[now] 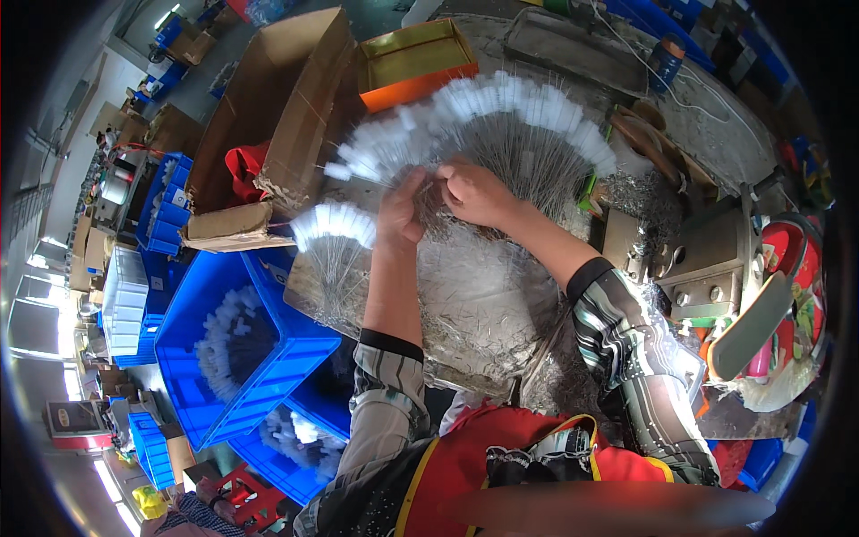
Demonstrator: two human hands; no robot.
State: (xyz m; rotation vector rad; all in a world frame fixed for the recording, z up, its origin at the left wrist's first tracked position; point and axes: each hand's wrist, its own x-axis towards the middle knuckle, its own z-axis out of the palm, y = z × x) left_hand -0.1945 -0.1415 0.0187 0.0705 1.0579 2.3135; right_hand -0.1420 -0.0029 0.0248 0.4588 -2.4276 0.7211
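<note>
A wide fan of small brushes [514, 107], white-bristled on thin wire stems, lies across the workbench in front of me. At the left part of the fan, my left hand [400, 210] is closed, thumb and fingers pinched at the wire stems. Close beside it, my right hand [480, 192] is also closed, its fingertips together near the left hand's thumb. Whatever is between the right fingertips is too small to make out. A separate, smaller bunch of brushes [333, 228] lies left of my left forearm, bristles pointing away from me.
A cardboard box [300, 98] and an orange tray [420, 63] stand at the far left. Blue bins [300, 358] holding white brushes sit at the lower left. On the right are a metal machine fixture [707, 259] and loose wire scraps [640, 201]. Another person's arm [215, 501] shows at lower left.
</note>
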